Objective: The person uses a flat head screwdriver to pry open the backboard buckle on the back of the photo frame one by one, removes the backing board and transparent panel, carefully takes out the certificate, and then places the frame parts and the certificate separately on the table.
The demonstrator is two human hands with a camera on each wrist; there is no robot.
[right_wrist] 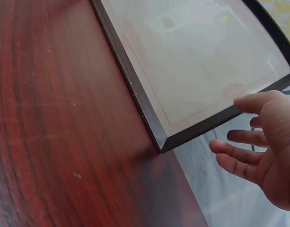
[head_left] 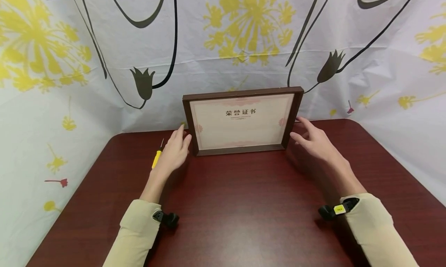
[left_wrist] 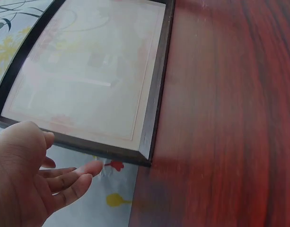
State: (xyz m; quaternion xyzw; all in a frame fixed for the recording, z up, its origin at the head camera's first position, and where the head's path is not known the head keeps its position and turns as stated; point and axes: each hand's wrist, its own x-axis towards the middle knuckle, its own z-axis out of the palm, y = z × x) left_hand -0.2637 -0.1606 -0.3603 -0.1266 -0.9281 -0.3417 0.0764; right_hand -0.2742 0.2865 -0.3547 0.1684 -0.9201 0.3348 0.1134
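A dark-brown picture frame (head_left: 240, 149) stands upright on its long edge, leaning slightly back. Behind its glass is a pale certificate (head_left: 240, 129) with a pink border and Chinese lettering. At the frame's left side is my left hand (head_left: 175, 150), fingers loosely extended; in the left wrist view the thumb overlaps the frame's edge, and contact is unclear. My right hand (head_left: 315, 141) is at the opposite side with thumb and fingers spread apart, close to the wood (right_wrist: 197, 132). Neither hand grips the frame. Just left of my left hand lies a screwdriver (head_left: 157, 159) with a yellow handle.
The glossy red-brown table (head_left: 226, 205) extends toward me. Directly behind the frame, a white cloth (head_left: 195, 46) with yellow flowers and dark stems hangs along the table's back and sides. A black strap device (head_left: 339, 209) sits on each wrist.
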